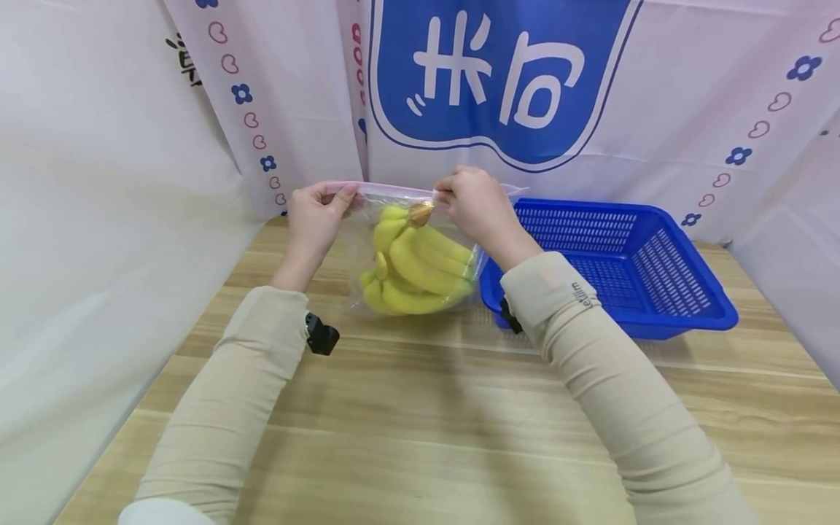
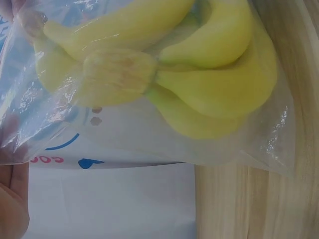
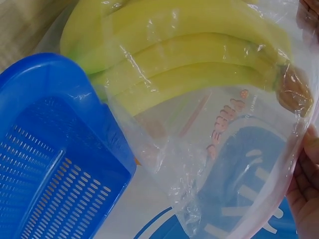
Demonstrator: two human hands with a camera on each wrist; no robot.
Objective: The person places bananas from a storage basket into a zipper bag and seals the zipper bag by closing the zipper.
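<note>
A clear zip bag [image 1: 361, 248] with a pink top strip hangs upright over the table, filled with yellow bananas [image 1: 426, 262]. My left hand [image 1: 318, 215] pinches the strip at the bag's left corner, thumb on the near side. Farther right along the same strip, my right hand [image 1: 477, 208] pinches it between thumb and fingers. A brown banana stem [image 3: 295, 92] sits just under the strip, close to the right hand's fingers. In the left wrist view, a second, paler stem [image 2: 119, 74] shows through the plastic.
Right of the bag stands a blue plastic basket [image 1: 617, 266] with slotted walls, its left end behind the right forearm. Both stand on a wood-grain table [image 1: 407, 408]. A white printed cloth [image 1: 315, 109] with a blue sign hangs behind.
</note>
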